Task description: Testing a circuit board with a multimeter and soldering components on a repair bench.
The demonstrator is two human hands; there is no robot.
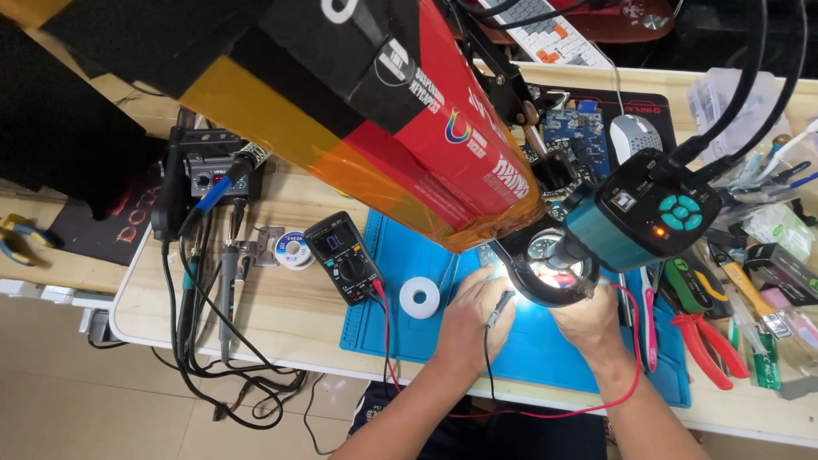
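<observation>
My left hand (471, 317) holds a thin black test probe (498, 308), tip pointing under the lit ring light (554, 274). My right hand (588, 318) grips a red probe beneath the same light; only its red lead (635, 358) shows clearly. Both hands rest on the blue work mat (400, 328). A teal microscope camera (641, 215) sits above the ring light and hides what the probes touch. A black multimeter (344, 256) lies left of my left hand, with red and black leads running to the probes.
A white tape roll (419, 298) lies on the mat. A soldering station (203, 177) with cables stands at left. Red-handled cutters (710, 341) and several tools crowd the right. A large red-and-black box (383, 102) looms overhead. Mouse (635, 136) and circuit board (575, 128) sit behind.
</observation>
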